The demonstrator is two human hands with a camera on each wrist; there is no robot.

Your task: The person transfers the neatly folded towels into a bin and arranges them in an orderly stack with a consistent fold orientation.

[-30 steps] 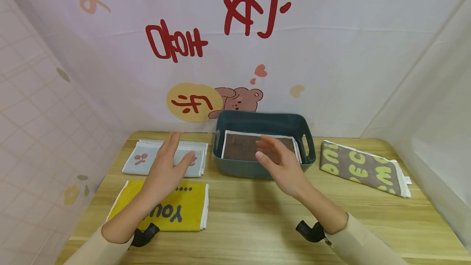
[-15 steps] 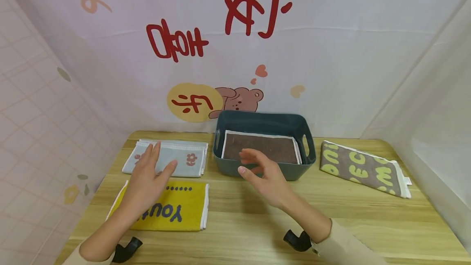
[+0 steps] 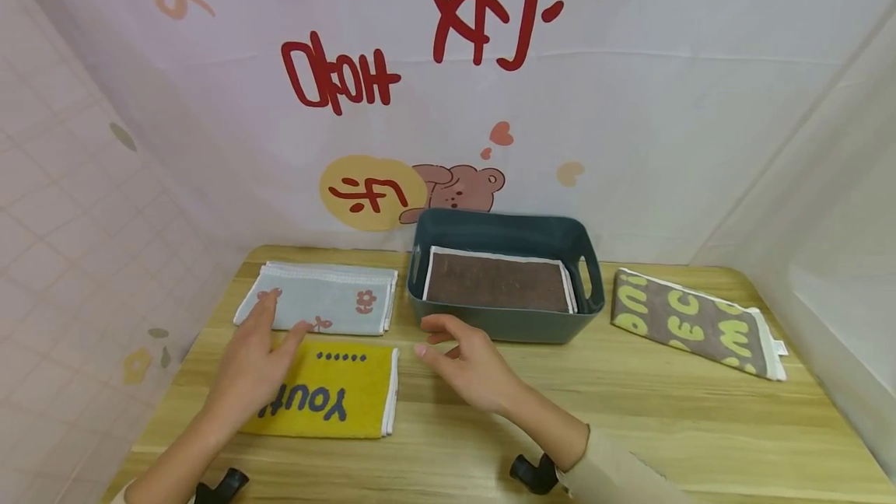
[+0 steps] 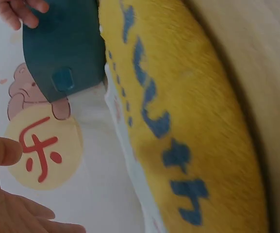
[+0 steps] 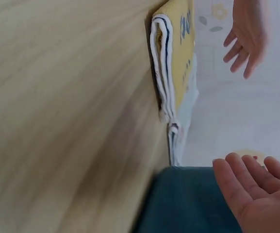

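Yellow towel (image 3: pixel 364 391) lies folded & flat on the worktop (image 3: pixel 448 461), front L — long axis side to side, navy print up, white-edged short end facing R. L hand (image 3: pixel 246 368) is over its L part, hiding some of the print in the head view; fingers straight-ish, pointing away from the person, thumb spread wide, nothing held. R hand (image 3: pixel 472 368) hangs off the towel's R short end, above the worktop, fingers loosely bent & aimed L twd it, moderate gap btwn thumb & fingertips, nothing held either. Key relation: hands face each other along the towel's long axis, L hand the nearer — R hand stands a little apart from the R end. So the towel lies below L hand & to the L of, and lower than, R hand. Exact height over the cloth is hard to judge from the head view, but the wrist cams suggest L hand isn't touching. Pale-blue towel (image 3: pixel 329 298) lies just beyond the yellow one, same axis approx.; basket (image 3: pixel 504 325) w/ brown towel (image 3: pixel 493 282) inside is at the back; grey-brown towel (image 3: pixel 693 321) w/ green letters sits far R, slanted, well apart from both hands.
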